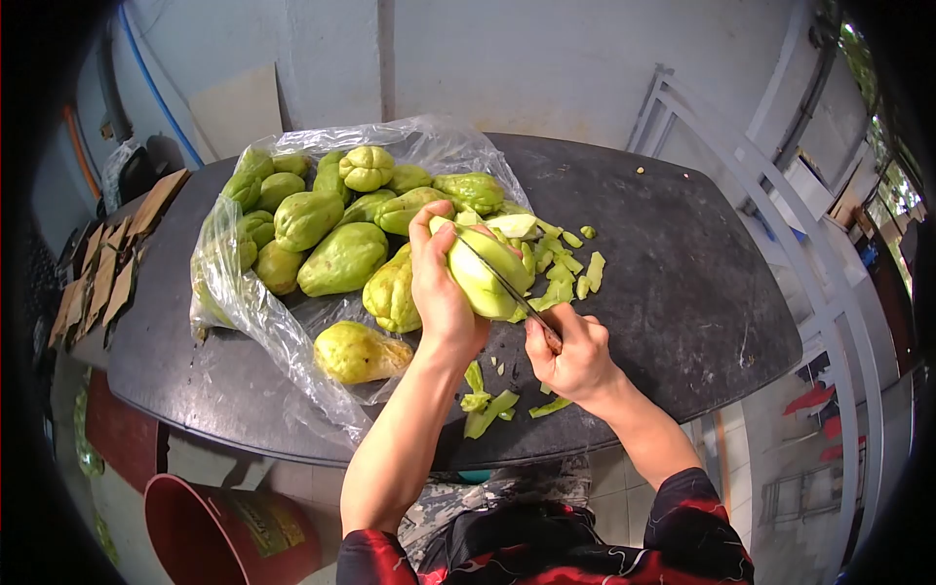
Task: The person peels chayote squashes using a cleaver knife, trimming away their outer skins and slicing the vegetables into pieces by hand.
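Above the dark table, my left hand (441,283) is wrapped round a pale green, partly peeled chayote (480,280). My right hand (573,353) grips the handle of a knife (508,290), its blade lying along the chayote's surface. Green peelings (561,278) are scattered just beyond the chayote, and more peel strips (489,413) lie nearer my body. To the left, many unpeeled chayotes (343,257) rest in and on a clear plastic bag (263,327). One yellowish chayote (359,352) sits near the front edge of the bag.
The black table (673,283) has rounded edges. A red bucket (229,531) stands on the floor at the lower left. Flattened cardboard pieces (117,258) are stacked left of the table. A grey metal frame (829,302) stands close on the right, and a wall rises behind.
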Available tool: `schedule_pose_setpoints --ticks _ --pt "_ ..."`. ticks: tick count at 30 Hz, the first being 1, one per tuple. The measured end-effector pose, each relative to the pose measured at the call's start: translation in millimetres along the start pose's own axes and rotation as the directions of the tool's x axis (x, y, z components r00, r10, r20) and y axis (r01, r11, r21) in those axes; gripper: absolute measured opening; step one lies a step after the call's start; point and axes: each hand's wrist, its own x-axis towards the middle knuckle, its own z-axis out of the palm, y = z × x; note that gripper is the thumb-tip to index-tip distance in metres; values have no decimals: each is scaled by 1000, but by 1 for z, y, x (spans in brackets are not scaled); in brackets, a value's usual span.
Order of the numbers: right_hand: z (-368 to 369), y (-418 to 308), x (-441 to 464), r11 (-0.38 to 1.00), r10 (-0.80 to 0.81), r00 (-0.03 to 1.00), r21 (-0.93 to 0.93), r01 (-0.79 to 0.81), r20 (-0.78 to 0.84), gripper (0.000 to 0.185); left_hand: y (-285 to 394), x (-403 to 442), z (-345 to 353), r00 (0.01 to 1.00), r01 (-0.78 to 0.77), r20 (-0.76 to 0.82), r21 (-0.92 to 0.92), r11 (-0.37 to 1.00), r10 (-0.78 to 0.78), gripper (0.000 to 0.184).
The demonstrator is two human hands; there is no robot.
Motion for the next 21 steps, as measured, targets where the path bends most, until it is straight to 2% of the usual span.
schedule_pose_setpoints --ticks 1,3,5,7,9,11,13,15,17,18,19,20,21 --pt "0 0 0 1000 -9 1000 -14 9 9 16 -1 1 0 1000 -1 0 -2 1000 1 30" --pt "2 5 -1 999 -41 999 -32 41 -7 15 -2 3 -1 947 282 -56 -328 902 -316 29" --pt "3 6 1 996 -75 997 -49 74 -25 15 -7 2 -2 960 247 -59 -286 926 -274 30" --pt "1 2 4 998 -54 995 -13 53 -80 15 -11 0 -3 989 134 -42 -134 982 -140 30" --pt "-1 -1 5 1000 -6 998 16 7 -69 15 -12 1 -5 994 106 -20 -82 991 -108 31" --pt "-2 -3 6 998 40 998 48 -37 -55 15 -19 7 -13 996 -39 -72 68 997 44 33" --pt "-7 -1 8 997 62 998 51 -61 -17 15 -12 8 -13 999 -19 -40 71 997 22 34" --pt "-20 0 11 967 205 979 151 -205 21 16 -2 15 -15 999 -7 47 142 990 0 35" --pt "-18 16 2 874 327 944 365 -322 49 13 4 22 -26 988 152 13 94 984 -154 45" --pt "-22 18 2 838 352 932 412 -356 90 11 10 23 -30 988 151 9 97 984 -152 45" --pt "-27 18 3 798 374 918 458 -392 133 9 17 22 -33 958 192 188 142 971 -217 43" --pt "-33 14 5 612 418 875 637 -470 244 10 23 21 -35 891 224 356 194 955 -281 41" --pt "-42 9 10 509 441 831 668 -543 340 13 29 20 -37 893 218 354 197 956 -277 41"
